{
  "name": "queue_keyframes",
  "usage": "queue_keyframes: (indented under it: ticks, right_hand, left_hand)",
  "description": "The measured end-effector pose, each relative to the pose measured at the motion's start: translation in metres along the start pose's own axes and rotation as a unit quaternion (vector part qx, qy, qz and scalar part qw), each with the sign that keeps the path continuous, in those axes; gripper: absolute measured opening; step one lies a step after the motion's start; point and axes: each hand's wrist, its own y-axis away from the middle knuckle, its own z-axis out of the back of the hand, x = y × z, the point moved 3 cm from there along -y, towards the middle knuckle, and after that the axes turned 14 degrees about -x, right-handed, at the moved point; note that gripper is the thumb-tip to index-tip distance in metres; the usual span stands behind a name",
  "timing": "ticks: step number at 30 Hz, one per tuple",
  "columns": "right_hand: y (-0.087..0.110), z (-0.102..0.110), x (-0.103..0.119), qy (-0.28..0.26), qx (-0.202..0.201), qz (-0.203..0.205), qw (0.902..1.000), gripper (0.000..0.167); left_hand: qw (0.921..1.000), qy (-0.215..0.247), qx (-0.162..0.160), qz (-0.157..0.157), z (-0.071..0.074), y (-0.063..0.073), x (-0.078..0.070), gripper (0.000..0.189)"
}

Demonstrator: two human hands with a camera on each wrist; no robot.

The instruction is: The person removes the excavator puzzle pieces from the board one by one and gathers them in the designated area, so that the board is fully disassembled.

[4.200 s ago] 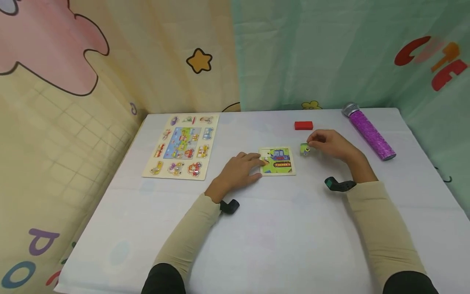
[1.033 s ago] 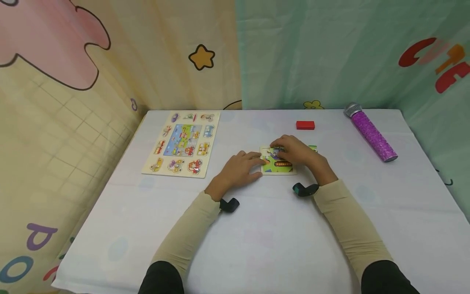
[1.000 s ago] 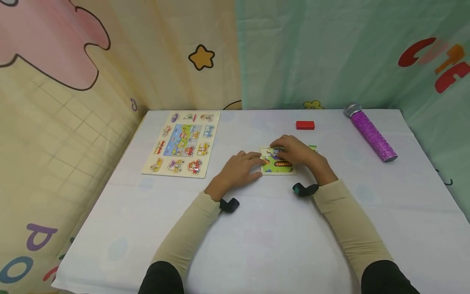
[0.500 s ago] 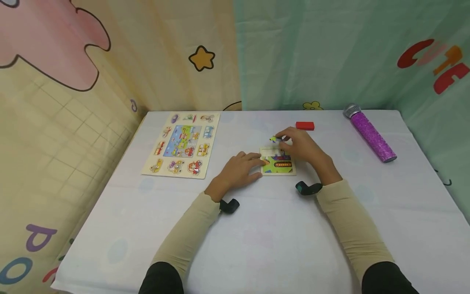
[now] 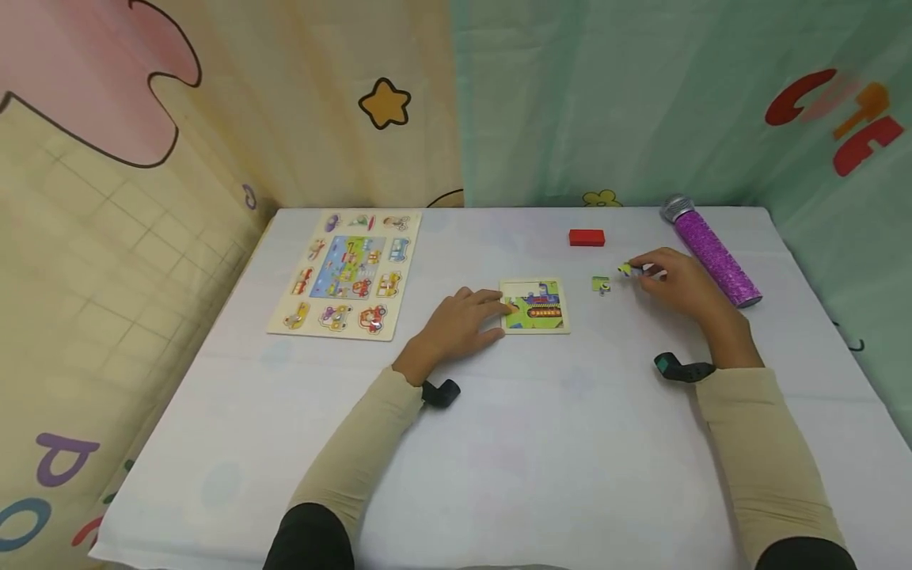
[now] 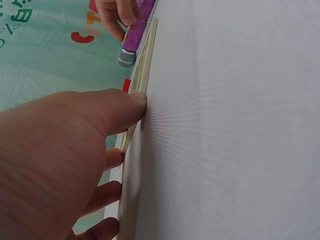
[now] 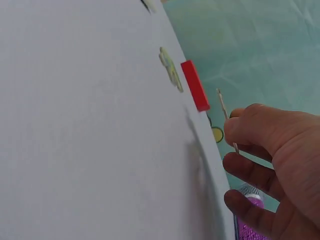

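Note:
My left hand (image 5: 458, 326) rests at the left edge of a small jigsaw puzzle board (image 5: 534, 328), which pictures a blue and orange tracked vehicle on green. The fingers are spread, with fingertips on the board's edge; the left wrist view has the thumb (image 6: 117, 107) against its rim. Right of the board, my right hand (image 5: 680, 285) pinches a small puzzle piece (image 5: 630, 270) between thumb and fingers, held above the table. In the right wrist view the piece (image 7: 223, 105) appears edge-on. A loose green puzzle piece (image 5: 601, 283) lies between the board and my right hand.
A larger picture puzzle board (image 5: 331, 275) lies at the back left. Behind the small board sits a red block (image 5: 587, 237). A purple glitter microphone (image 5: 716, 253) lies just beyond my right hand. Printed curtains (image 5: 606, 103) stand behind the white table (image 5: 527, 459).
My right hand, over the small board a second ago, has lifted a puzzle piece off it and carried it right, past the loose green piece. My left hand stays at the board.

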Motion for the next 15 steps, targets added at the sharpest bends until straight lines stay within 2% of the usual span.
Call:
queue_keyframes:
  ticks: [5, 9, 15]
  right_hand:
    - [0.008, -0.003, -0.018, 0.009, 0.037, -0.013, 0.9992, 0.031]
    - [0.008, -0.005, -0.022, 0.006, 0.032, 0.006, 0.9995, 0.029]
    - [0.007, -0.005, -0.023, 0.0, 0.033, 0.01, 0.9994, 0.027]
  left_hand:
    - [1.0, 0.004, 0.003, 0.001, -0.001, 0.0, -0.001, 0.044]
    - [1.0, 0.005, 0.003, 0.003, -0.001, 0.001, -0.001, 0.044]
    - [1.0, 0.004, 0.003, 0.006, 0.003, 0.0, -0.002, 0.044]
